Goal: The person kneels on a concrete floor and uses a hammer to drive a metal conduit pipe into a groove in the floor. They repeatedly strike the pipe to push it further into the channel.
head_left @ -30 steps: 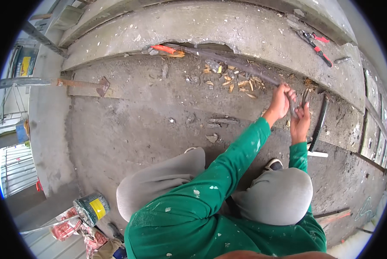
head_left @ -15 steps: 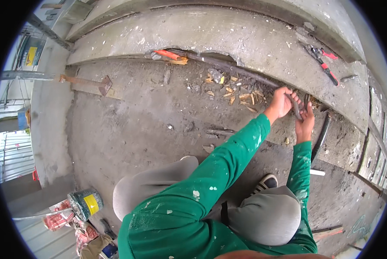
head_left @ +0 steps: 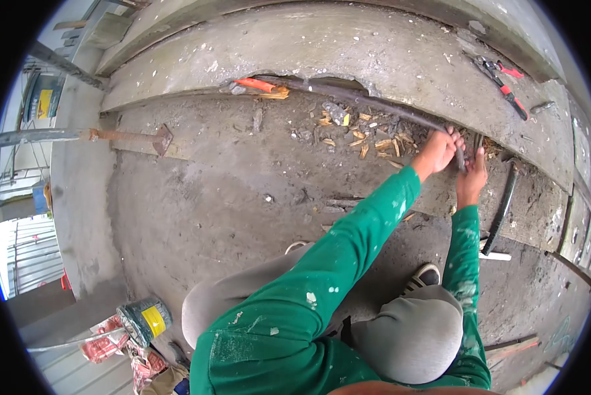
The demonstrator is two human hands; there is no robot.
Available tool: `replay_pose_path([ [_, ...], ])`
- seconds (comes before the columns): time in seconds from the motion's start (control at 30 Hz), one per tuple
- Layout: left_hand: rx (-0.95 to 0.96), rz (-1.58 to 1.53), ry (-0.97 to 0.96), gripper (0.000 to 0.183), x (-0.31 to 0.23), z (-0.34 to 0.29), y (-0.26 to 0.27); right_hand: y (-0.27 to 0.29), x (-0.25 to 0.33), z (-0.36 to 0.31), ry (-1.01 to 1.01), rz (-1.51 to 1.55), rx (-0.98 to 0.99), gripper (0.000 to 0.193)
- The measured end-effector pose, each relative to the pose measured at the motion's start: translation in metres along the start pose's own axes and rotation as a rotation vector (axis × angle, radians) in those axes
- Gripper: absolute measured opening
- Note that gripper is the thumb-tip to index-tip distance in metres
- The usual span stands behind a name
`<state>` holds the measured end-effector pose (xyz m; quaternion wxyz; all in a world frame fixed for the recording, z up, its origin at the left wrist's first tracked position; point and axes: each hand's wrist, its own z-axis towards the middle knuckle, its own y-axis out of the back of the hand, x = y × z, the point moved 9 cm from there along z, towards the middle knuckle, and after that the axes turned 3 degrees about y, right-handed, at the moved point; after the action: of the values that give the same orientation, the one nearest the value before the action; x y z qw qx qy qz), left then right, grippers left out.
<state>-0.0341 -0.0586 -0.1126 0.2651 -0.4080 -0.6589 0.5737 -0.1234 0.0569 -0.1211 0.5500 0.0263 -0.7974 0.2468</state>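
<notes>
A long dark grey pipe point(head_left: 387, 107) runs along the foot of the concrete step point(head_left: 295, 49) and bends toward me at its right end. My left hand point(head_left: 438, 151) is wrapped round it just before the bend. My right hand point(head_left: 472, 182) is closed at the pipe's short bent end, its fingertips against it and its thumb raised. Beside that thumb a thin dark upright piece point(head_left: 478, 142) sticks up at the step's edge; whether the thumb presses on it is hard to tell. Right of my hands lies a hammer point(head_left: 502, 209) with a black handle.
Red-and-black-handled pliers point(head_left: 508, 93) lie on the step. An orange pipe point(head_left: 256, 84) pokes out under its broken edge, near scattered wood chips point(head_left: 364, 139). A rusty metal prop point(head_left: 127, 135) juts in from the left. A bucket point(head_left: 144, 320) stands at lower left.
The view has shifted slightly, so the surroundings sit a little differently. The pipe's bent end hangs straighter between my hands, and my right thumb is raised higher beside it.
</notes>
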Motion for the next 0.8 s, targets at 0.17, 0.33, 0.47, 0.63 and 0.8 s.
replay_pose_path([
  [0.17,-0.03,0.029,-0.068,0.042,0.01,-0.039,-0.009,0.014,0.004,-0.042,-0.062,-0.002,-0.051,0.043],
  [0.33,-0.034,0.024,-0.011,0.042,0.036,-0.109,0.003,0.038,0.011,-0.127,-0.146,0.038,-0.041,0.034],
  [0.47,-0.062,0.089,0.01,0.041,0.031,-0.117,-0.001,0.051,0.006,-0.134,-0.189,-0.002,-0.072,0.034],
  [0.63,-0.062,0.035,-0.055,0.042,0.013,-0.049,0.005,0.011,0.013,-0.054,-0.184,-0.023,0.014,0.033],
  [0.8,-0.214,0.227,-0.091,0.047,-0.007,-0.012,0.018,-0.002,-0.014,0.021,-0.198,-0.058,0.075,0.035],
])
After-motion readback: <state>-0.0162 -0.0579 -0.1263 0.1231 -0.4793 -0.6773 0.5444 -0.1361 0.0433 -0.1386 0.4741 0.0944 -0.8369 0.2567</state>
